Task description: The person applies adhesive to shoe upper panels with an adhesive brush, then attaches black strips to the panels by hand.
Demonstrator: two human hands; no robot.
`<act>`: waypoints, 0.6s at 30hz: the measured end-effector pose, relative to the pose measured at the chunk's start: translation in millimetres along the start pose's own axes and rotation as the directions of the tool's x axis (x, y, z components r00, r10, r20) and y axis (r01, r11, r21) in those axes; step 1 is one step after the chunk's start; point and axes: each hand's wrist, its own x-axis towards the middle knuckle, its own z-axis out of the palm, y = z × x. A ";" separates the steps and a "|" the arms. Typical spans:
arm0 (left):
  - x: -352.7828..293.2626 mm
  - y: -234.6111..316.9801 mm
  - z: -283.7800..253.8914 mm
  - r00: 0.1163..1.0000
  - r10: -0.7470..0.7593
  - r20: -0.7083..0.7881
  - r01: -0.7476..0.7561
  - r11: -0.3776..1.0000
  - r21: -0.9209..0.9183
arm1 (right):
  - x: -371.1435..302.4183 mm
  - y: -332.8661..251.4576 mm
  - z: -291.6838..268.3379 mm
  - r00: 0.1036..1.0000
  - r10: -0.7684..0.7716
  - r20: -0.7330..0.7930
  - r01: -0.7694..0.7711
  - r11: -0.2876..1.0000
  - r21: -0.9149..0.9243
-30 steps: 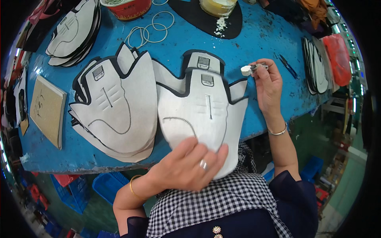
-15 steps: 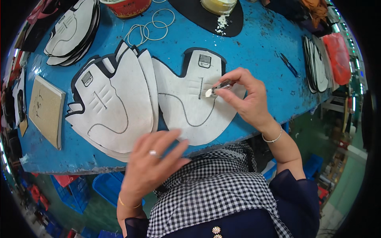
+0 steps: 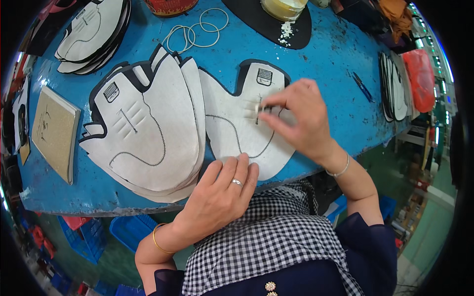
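A white, dark-edged shoe-upper-like piece [image 3: 252,140] with curved stitching and a short slit line lies flat before me. My left hand [image 3: 217,192] rests on its lower edge, fingers stretched out and holding nothing. Over the slit line, my right hand [image 3: 306,123] pinches a small dark tool with a pale tip [image 3: 265,108]; motion blurs it, and its exact kind is unclear. To the left, a stack of similar pieces [image 3: 173,113] sits partly over this one's left side.
Farther back are a yellow tub [image 3: 281,9] on a black board [image 3: 242,15], white crumbs [image 3: 285,30], rubber bands [image 3: 210,27] and a red bowl [image 3: 170,7]. A notebook [image 3: 53,133] lies left; a pen [image 3: 363,88] and more pieces [image 3: 393,89] lie right.
My left hand has come forward and right, from above the table edge onto the piece. The tool in my right hand has shifted slightly up along the slit line. The view has turned a little.
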 end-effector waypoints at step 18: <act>22.1 -5.7 -26.9 0.940 -0.144 -0.309 -0.021 0.880 -0.474 | 46.7 147.2 -18.1 0.786 0.616 -0.050 -0.196 0.325 0.925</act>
